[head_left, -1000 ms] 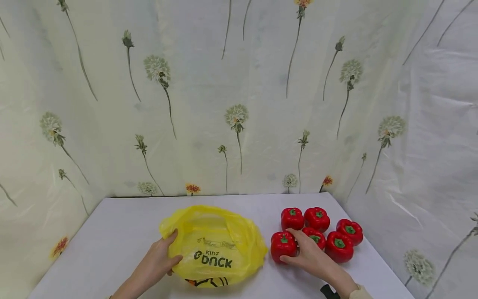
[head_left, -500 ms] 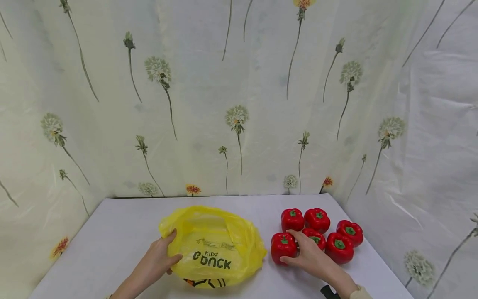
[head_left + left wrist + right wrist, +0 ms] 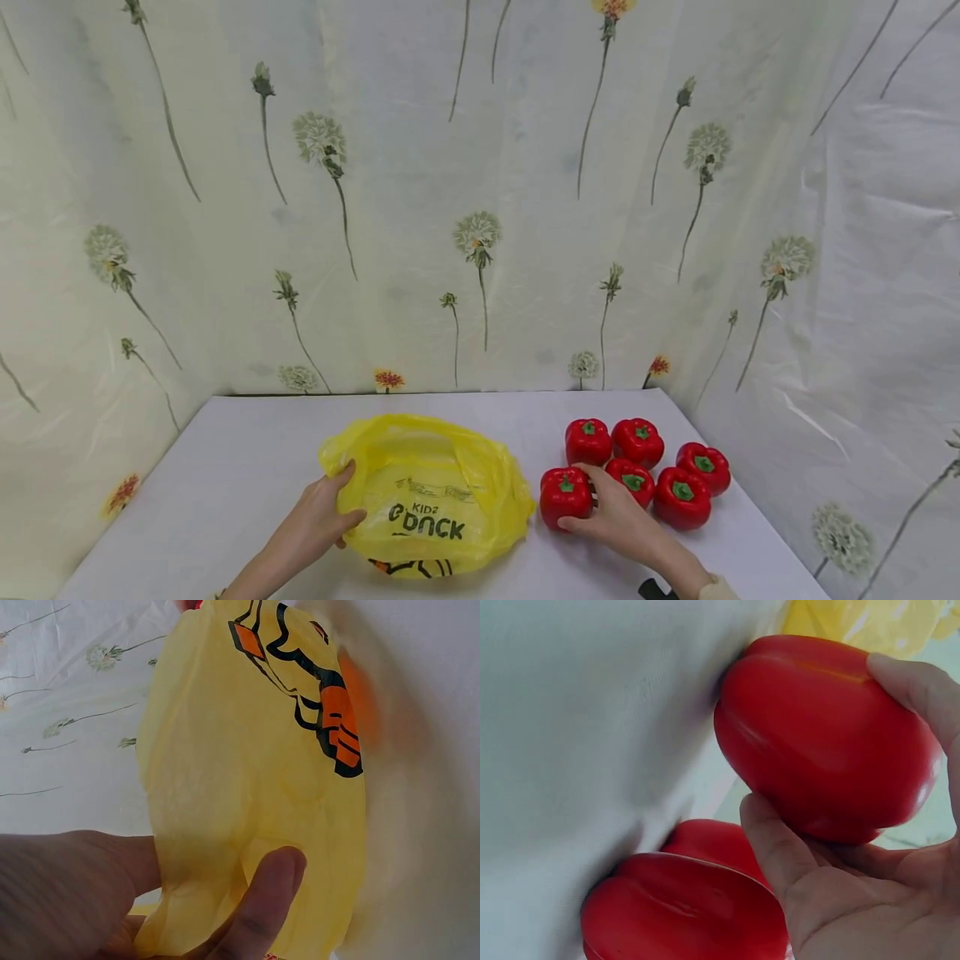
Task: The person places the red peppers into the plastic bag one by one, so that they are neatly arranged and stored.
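A yellow plastic bag (image 3: 442,546) with dark lettering lies in front of me, its mouth spread open. My left hand (image 3: 318,515) grips its left edge between thumb and fingers; in the left wrist view the fingers press into the thin film (image 3: 217,787). To the bag's right, my right hand (image 3: 611,510) holds a red bell pepper (image 3: 562,496) with a green stem. Thumb and fingers span its sides in the right wrist view, where the pepper (image 3: 817,739) stays close over the white table. Its far side is hidden.
Several more red bell peppers (image 3: 681,497) are grouped right beside and behind my right hand. The white table (image 3: 225,467) ends at a flower-printed curtain (image 3: 412,317) at the back and sides. A small black object (image 3: 651,590) shows under my right wrist.
The right hand and the pepper it holds have shifted slightly left, toward the bag and away from the other peppers. The left hand and the bag have barely moved.
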Demonstrator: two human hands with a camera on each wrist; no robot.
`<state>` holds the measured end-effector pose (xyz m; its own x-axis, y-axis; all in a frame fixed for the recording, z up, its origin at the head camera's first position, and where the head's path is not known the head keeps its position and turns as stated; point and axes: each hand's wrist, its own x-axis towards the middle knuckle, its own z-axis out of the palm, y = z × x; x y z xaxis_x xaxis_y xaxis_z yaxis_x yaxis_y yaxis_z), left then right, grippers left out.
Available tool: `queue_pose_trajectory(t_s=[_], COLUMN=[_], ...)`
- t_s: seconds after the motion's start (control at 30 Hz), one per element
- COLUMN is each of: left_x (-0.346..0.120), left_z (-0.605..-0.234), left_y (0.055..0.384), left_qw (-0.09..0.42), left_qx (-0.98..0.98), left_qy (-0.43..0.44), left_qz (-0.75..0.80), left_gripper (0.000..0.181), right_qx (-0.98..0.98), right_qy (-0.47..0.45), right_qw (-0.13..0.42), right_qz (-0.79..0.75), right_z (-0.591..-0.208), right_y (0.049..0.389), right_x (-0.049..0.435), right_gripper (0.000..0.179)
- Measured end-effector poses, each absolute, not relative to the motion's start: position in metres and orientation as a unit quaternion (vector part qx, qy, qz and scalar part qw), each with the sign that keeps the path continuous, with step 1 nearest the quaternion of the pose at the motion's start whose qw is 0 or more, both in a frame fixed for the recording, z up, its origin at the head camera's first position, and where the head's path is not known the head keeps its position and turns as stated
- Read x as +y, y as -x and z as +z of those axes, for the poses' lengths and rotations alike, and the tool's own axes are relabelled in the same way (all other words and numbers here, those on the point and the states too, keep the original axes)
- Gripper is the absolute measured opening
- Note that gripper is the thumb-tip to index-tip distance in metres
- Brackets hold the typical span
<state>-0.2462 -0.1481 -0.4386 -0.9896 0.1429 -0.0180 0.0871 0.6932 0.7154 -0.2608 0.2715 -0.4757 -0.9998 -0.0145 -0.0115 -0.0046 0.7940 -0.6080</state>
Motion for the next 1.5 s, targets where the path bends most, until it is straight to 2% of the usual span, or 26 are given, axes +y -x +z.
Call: queue_pose_trajectory(t_s=[0.3,0.93,1.17,1.5], left_x=[-0.148,-0.149,-0.149,-0.149], left_z=[-0.44,-0.44,-0.443,-0.442], left_y=[0.246,0.247,0.247,0.246], left_qw=[0.046,0.046,0.061,0.051], left_qx=[0.915,0.913,0.908,0.91], left_qy=[-0.06,-0.072,-0.07,-0.078], left_qz=[0.398,0.4,0.408,0.404], left_gripper=[0.072,0.078,0.078,0.078], right_qx=[0.942,0.94,0.945,0.94], right_qy=[-0.01,0.004,0.001,0.009], right_qw=[0.01,-0.024,-0.026,-0.021], right_qz=[-0.337,-0.339,-0.327,-0.341], right_z=[-0.472,-0.464,-0.46,-0.448], right_y=[0.262,0.262,0.262,0.263], right_x=[0.275,0.274,0.274,0.272], right_gripper=[0.109,0.105,0.105,0.106])
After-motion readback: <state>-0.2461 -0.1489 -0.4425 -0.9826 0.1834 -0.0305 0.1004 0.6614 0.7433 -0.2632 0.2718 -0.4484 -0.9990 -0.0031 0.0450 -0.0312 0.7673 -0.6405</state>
